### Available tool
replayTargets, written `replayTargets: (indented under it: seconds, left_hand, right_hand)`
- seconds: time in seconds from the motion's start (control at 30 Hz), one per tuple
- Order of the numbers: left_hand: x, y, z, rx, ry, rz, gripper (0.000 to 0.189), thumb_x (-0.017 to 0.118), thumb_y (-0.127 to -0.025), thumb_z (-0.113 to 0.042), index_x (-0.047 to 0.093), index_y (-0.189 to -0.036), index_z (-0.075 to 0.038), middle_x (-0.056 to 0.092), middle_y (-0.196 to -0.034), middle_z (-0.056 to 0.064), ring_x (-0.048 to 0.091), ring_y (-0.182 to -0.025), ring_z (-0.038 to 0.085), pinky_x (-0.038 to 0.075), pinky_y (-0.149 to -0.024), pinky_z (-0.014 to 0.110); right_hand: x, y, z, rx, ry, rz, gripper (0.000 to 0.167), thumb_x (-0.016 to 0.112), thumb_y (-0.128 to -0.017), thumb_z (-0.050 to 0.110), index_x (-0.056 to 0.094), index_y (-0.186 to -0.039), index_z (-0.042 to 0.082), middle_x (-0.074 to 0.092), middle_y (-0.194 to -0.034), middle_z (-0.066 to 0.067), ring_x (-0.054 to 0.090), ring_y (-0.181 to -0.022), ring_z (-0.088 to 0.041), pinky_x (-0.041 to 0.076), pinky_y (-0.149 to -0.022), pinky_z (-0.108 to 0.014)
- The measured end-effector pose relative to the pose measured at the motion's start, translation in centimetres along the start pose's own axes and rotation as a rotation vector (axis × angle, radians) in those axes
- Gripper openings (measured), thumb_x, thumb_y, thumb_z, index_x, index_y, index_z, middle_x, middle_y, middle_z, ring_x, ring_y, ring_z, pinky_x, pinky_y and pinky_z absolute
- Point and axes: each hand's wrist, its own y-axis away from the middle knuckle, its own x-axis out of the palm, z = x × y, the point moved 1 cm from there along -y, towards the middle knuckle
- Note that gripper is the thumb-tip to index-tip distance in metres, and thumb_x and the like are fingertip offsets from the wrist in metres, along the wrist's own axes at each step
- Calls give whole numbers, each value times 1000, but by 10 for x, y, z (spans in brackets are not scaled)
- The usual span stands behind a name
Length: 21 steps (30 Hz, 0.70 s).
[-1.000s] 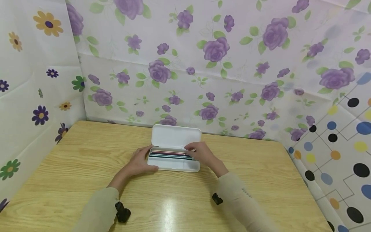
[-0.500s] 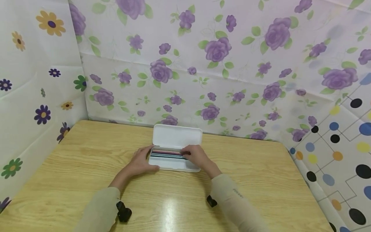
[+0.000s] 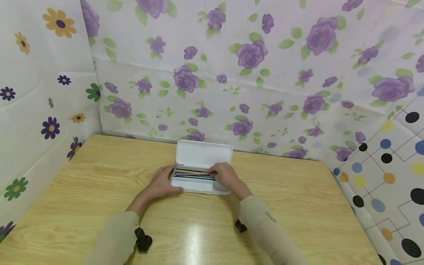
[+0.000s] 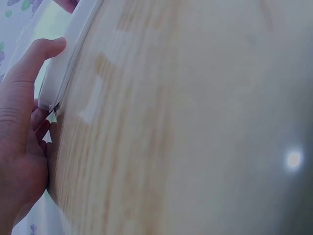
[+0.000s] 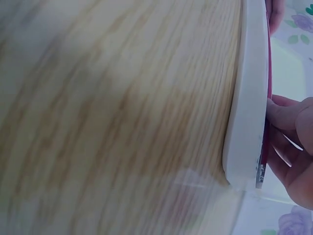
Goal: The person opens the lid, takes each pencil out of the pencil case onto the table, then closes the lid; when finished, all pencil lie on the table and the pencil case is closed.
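A white pencil case [image 3: 192, 187] lies on the table with its lid [image 3: 203, 154] raised toward the back. Several thin pencils [image 3: 193, 175] are side by side inside it, one of them red. My left hand [image 3: 162, 182] grips the case's left end, thumb along the front edge and fingers round the back corner. Over the right part of the case, my right hand [image 3: 226, 176] pinches a red pencil [image 5: 265, 149] between thumb and fingers. That pencil's metal-banded end shows past my fingers in the right wrist view. My right hand hides the pencils' right ends in the head view.
The light wooden table [image 3: 198, 235] runs up to a wall cloth [image 3: 281, 73] with purple flowers close behind the lid. Patterned cloths border both sides. A black device [image 3: 143, 241] sits at the left wrist, another black device [image 3: 240, 226] at the right.
My right hand has moved a little left over the case, and the pencils under it have shifted slightly. My left hand keeps its grip on the case's left end.
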Motion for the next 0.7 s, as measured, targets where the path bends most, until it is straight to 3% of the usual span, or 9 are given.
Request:
replayTargets:
  seconds: [0.23,0.53,0.7]
  left_hand:
    - [0,-1,-1,-1,10,5,100,84,-68,-40,35,-149,-8,35,-147,23,25,-134,44,26,-103,63]
    - [2,-1,1,5,-7,8,99,83,-69,-41,35,-149,-8,35,-147,23,26,-134,44,24,-103,64]
    - [1,-2,1,16,-14,7,98,83,-70,-40,35,-149,-7,35,-147,24,26,-134,45,23,-103,65]
  right_hand:
    - [-3,-1,4,73,22,22,15,66,-90,0,77,-98,6,71,-94,-4,66,-90,-19,52,-84,-33]
    - [-16,3,7,67,1,-96,11,68,-87,-1,73,-96,4,67,-91,-5,64,-88,-20,52,-80,-34]
    - [-27,4,6,125,-109,-132,9,67,-89,2,71,-98,2,68,-92,-7,63,-84,-20,52,-75,-34]
